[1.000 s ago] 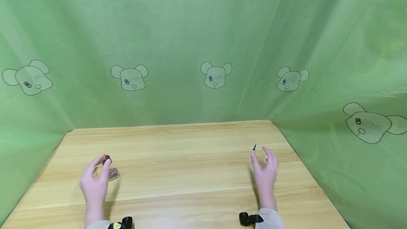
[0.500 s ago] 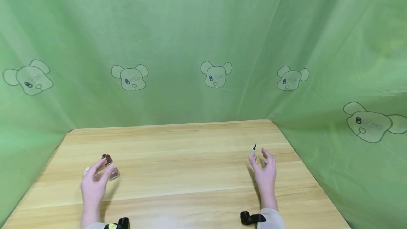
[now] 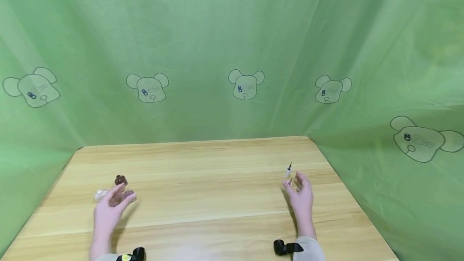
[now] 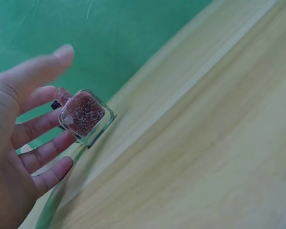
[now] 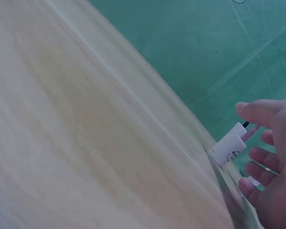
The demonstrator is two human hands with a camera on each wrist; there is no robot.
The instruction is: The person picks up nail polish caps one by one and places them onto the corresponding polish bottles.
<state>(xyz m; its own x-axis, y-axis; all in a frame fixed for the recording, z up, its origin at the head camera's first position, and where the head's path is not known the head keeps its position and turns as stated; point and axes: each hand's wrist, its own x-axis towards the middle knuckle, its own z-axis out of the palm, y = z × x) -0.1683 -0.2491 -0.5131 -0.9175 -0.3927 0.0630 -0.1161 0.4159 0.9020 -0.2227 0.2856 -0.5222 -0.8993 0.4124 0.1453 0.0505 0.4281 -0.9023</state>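
Glass bottle (image 4: 85, 115), squarish, glittery, near relaxed, ungripping left hand (image 3: 108, 208); printed white cylindrical cap (image 5: 229, 150) near loose right hand (image 3: 301, 198).

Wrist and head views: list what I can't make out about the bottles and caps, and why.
Right wrist: lettering on the front white cap, too small and blurred to read.
Right wrist: part of the rear white cap, hidden behind the front one.
Left wrist: most of the dark bottle, hidden behind the glittery bottle and fingers.
Head: part of the glittery bottle, hidden by the left hand.
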